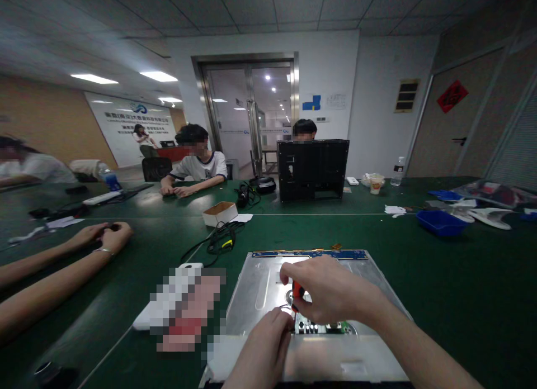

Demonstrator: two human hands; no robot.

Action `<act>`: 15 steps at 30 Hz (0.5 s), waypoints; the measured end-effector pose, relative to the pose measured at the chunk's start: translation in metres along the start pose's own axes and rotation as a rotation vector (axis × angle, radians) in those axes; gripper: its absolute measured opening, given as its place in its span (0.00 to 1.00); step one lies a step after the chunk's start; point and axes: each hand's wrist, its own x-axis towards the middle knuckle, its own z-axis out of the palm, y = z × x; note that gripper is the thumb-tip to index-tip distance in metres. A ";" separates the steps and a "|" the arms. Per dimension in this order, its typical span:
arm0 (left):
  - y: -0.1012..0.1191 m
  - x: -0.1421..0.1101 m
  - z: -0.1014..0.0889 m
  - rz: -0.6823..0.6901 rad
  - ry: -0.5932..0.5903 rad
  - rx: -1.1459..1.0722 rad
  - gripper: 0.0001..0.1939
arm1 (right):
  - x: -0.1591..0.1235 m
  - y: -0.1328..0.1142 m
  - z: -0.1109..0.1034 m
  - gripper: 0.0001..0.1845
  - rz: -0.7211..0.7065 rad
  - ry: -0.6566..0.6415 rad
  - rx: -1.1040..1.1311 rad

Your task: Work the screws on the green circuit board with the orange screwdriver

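A metal-backed display panel point(245, 299) lies flat on the table before me, with a blue circuit strip point(310, 255) along its far edge. On its near middle is a small green circuit board point(312, 327) with components. My right hand point(339, 291) is closed around the orange-and-black handle of a screwdriver point(297, 290), held upright over the board's left part. Close beside the screwdriver's lower end, my left hand point(268, 344) rests with its fingers pressed together; what they pinch is hidden. The screwdriver's tip cannot be made out.
Left of the panel are a white device point(168, 299) and black cables point(218, 241). An open box point(220, 214) stands beyond. A black panel point(312, 171) stands upright across the table, and a blue tray point(441, 223) sits right. Other people sit around; one's hands point(104, 238) are at left.
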 end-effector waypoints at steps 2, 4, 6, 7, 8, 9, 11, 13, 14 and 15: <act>-0.004 0.000 0.003 0.020 0.018 -0.005 0.09 | 0.000 0.000 0.000 0.19 0.003 0.004 0.001; -0.005 -0.001 0.004 0.022 0.022 -0.006 0.09 | 0.001 0.000 0.001 0.19 0.039 0.019 -0.022; -0.004 -0.001 0.003 0.000 0.008 -0.001 0.09 | 0.003 0.000 0.002 0.19 0.097 0.027 -0.065; -0.002 -0.001 0.002 -0.013 -0.001 0.004 0.09 | 0.004 0.000 0.003 0.19 0.117 0.024 -0.083; -0.001 -0.001 0.000 -0.022 -0.009 0.008 0.09 | 0.005 0.000 0.003 0.19 0.126 0.023 -0.098; 0.001 -0.001 -0.001 -0.028 -0.016 0.011 0.09 | 0.005 0.000 0.004 0.17 0.120 0.023 -0.108; 0.004 -0.001 -0.004 -0.032 -0.022 0.017 0.09 | 0.006 -0.001 0.004 0.13 0.084 0.032 -0.108; 0.006 -0.001 -0.005 -0.027 -0.018 0.023 0.09 | 0.004 -0.001 0.003 0.13 0.046 0.035 -0.079; 0.007 -0.001 -0.005 -0.019 -0.013 0.024 0.09 | 0.003 -0.001 0.002 0.14 0.031 0.033 -0.060; 0.007 0.000 -0.006 -0.011 -0.010 0.023 0.09 | 0.002 -0.001 0.001 0.16 0.014 0.029 -0.038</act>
